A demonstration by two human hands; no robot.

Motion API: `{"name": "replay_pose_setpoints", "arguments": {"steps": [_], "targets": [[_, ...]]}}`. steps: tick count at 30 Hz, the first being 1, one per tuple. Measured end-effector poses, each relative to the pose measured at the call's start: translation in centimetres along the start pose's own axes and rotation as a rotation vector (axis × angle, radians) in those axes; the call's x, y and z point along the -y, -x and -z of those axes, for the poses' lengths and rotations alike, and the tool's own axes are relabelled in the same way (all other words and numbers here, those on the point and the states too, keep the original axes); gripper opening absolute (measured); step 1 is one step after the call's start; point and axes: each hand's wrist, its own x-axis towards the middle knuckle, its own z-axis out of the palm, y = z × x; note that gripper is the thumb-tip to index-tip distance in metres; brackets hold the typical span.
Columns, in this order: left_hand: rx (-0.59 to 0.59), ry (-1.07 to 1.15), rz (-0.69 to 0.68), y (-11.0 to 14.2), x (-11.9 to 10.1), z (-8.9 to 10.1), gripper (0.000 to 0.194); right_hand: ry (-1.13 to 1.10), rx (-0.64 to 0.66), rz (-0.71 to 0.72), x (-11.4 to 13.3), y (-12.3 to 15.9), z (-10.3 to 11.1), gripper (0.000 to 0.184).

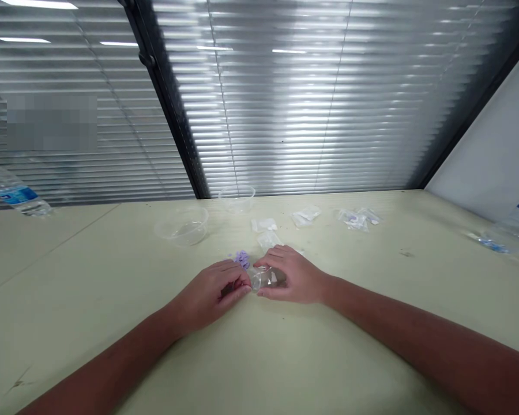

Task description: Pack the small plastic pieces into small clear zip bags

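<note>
Head: container (267, 278) within right grip (303, 278)

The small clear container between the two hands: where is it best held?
The small clear container is probably best held by its body from the right, thumb opposing fingers, as the right hand does: it seems to lie sideways, one end at the left hand.

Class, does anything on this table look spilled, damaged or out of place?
Purple pieces lie loosely heaped on the table just beyond the left hand, outside any container, so they may look spilled. A dark, scratch-like mark at lower left could be surface damage.
</note>
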Motion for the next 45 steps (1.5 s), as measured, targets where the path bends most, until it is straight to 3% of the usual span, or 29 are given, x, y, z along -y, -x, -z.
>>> {"name": "replay_pose_setpoints", "arguments": {"steps": [19,45], "targets": [[0.036,0.01,-0.098,-0.33,0.56,-0.34,0.021,-0.001,0.0,-0.004,-0.02,0.09,-0.01,0.05],[0.077,0.001,-0.058,-0.52,0.21,-0.32,0.02,0.01,0.011,-0.009,-0.02,0.25,0.25,0.046]]}}
